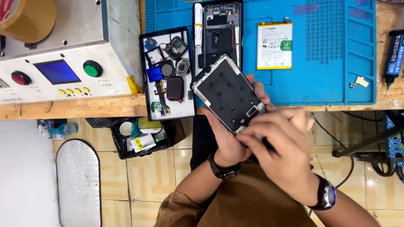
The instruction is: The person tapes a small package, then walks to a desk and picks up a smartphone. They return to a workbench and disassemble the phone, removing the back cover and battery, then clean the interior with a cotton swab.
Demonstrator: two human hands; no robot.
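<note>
Seen from the head camera, a phone frame [228, 93] sat tilted at the centre of the picture, cradled from below by the left hand [229, 141], whose fingers wrapped its underside and showed past its right edge. The right hand [282, 143] lay just below and to the right of the frame, curled narrow over its lower corner and pinching a thin dark tool [267, 145]; the tool's tip was hidden. Both wrists wore dark watches.

Behind the hands, across the top of the picture, ran a wooden counter [63, 110] carrying a blue work mat [328, 84]. On the mat lay a phone battery [275, 45] with yellow edges at upper centre, well apart from the hands, and an opened phone body [219, 29] just above the held frame. A white parts tray [167, 73] holding small components sat just left of the frame. A grey machine [63, 50] with red and green buttons filled the upper left.
</note>
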